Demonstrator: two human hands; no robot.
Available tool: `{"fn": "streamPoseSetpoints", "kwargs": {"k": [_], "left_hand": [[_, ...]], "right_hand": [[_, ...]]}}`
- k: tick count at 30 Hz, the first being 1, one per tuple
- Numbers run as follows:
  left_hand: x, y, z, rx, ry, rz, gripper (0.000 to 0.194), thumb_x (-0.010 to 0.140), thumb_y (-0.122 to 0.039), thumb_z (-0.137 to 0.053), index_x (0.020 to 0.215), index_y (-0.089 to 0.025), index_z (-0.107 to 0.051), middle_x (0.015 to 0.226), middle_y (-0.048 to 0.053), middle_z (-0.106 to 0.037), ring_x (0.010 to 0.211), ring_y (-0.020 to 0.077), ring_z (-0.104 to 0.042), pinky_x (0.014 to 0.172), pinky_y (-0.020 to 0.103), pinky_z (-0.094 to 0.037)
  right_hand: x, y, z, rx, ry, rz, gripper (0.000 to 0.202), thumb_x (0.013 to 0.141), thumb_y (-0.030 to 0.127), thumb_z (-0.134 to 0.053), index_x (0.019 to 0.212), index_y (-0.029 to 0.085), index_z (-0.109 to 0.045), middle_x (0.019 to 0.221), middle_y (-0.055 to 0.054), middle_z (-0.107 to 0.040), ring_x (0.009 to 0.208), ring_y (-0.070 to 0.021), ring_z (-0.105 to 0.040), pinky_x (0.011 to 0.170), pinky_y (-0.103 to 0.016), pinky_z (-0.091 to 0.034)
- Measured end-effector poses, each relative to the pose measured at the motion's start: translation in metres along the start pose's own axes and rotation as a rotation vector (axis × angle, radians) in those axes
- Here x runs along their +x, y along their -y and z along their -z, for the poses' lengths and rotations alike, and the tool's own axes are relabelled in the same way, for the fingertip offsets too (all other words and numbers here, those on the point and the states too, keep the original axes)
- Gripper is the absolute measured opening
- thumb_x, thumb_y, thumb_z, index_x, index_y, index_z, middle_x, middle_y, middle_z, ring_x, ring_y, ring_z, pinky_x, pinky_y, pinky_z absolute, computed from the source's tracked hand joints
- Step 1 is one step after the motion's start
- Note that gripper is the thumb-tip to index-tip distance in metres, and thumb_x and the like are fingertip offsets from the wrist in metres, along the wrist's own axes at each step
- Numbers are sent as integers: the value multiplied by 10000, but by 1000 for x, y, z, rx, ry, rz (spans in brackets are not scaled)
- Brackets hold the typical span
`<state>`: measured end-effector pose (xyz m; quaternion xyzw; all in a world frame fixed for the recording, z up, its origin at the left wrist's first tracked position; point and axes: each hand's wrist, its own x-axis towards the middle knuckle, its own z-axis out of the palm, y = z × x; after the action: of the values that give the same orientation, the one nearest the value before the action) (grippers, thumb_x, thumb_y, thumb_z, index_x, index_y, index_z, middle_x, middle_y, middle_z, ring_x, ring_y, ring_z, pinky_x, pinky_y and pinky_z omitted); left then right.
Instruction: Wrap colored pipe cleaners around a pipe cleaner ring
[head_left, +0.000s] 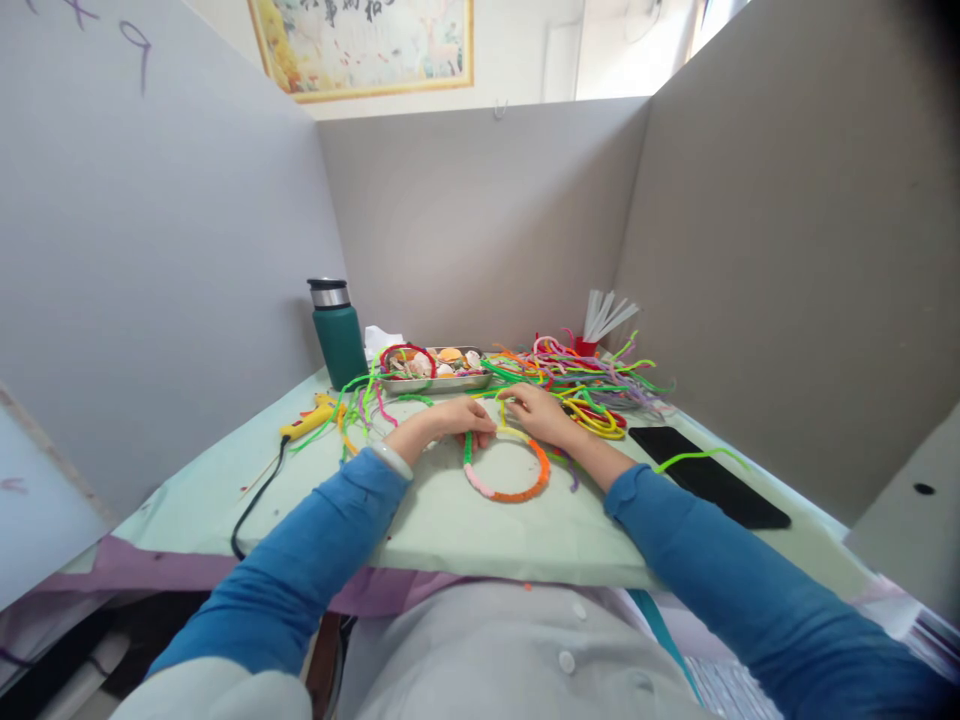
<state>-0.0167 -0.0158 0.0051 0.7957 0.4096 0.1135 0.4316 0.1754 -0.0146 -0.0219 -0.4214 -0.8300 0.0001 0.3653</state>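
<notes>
A ring wrapped in fuzzy pipe cleaners (537,478) stands or leans over the table in front of me, coloured orange, pink, green and pale yellow. My left hand (471,418) is closed on the ring's upper left, by the green and yellow parts. At the top of the ring, my right hand (534,410) pinches a yellow pipe cleaner (502,412) that rises from the ring. The far ends of that strand are partly hidden behind my fingers.
A metal tray (442,383) of shells stands behind my hands, a green bottle (337,335) to its left. A yellow glue gun (309,418) with a black cord lies left. Loose pipe cleaners (577,375), a red cup (586,347) with white sticks and a black phone-like slab (709,477) are right. Grey partitions enclose the table.
</notes>
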Motion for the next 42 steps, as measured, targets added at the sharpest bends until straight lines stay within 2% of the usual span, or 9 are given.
{"fn": "streamPoseSetpoints", "kwargs": {"k": [6,10,14,18,22,26,33,38,42], "left_hand": [[1,0,-2,29,1,-6,330,690,-433,-581,657,-107,-619,611,45,-630,508,88,-532,491,191,-389],[1,-2,-3,25,-13,-2,328,687,-424,-583,646,-100,-608,586,39,-619,503,85,-528,488,186,-381],[1,-3,-2,22,1,6,337,682,-439,-591,650,-104,-612,604,40,-626,509,83,-529,486,188,-376],[1,0,0,-3,32,-14,348,681,-462,-592,668,-115,-617,629,40,-630,531,96,-550,493,202,-384],[1,3,1,-13,21,-19,346,670,-461,-604,686,-115,-621,655,44,-637,525,98,-552,491,212,-380],[0,3,1,-34,33,-19,348,666,-461,-609,699,-115,-626,666,49,-645,510,100,-548,506,225,-395],[-7,-4,0,-56,24,-4,381,706,-482,-550,732,-109,-622,752,77,-667,558,109,-569,514,216,-395],[-6,-2,1,-101,57,-36,359,676,-466,-593,732,-113,-606,727,66,-658,551,109,-559,531,226,-410],[-5,1,3,-140,87,-44,347,636,-448,-647,733,-118,-595,665,34,-631,564,111,-554,539,223,-406]], "right_hand": [[4,-4,-11,-116,141,16,483,786,127,-434,1256,236,-461,1169,-70,-548,1013,-188,-511,839,-276,-383],[5,-8,-16,-162,199,-14,466,792,161,-448,1252,234,-474,1157,-79,-555,997,-200,-521,815,-271,-393],[6,-4,-14,-138,154,-14,372,814,212,-443,1168,191,-554,1179,-95,-541,1011,-197,-517,844,-284,-389],[7,6,1,97,-2,-3,290,846,276,-405,988,180,-639,995,-59,-637,955,-171,-541,860,-284,-385],[4,11,19,429,-91,-166,425,842,449,-368,723,135,-629,682,-49,-631,663,-142,-559,645,-249,-435],[1,9,24,675,-126,-258,461,796,537,-403,703,134,-606,650,-53,-615,581,-121,-529,535,-224,-404],[-2,15,19,1051,103,-301,433,801,504,-413,760,130,-628,714,-81,-641,637,-148,-576,601,-271,-445],[-3,17,10,1116,255,-238,354,782,430,-492,855,119,-644,887,-98,-650,767,-166,-592,730,-305,-456],[-2,15,7,1095,263,-211,320,780,366,-523,990,148,-628,908,-78,-657,811,-170,-599,745,-303,-450]]}}
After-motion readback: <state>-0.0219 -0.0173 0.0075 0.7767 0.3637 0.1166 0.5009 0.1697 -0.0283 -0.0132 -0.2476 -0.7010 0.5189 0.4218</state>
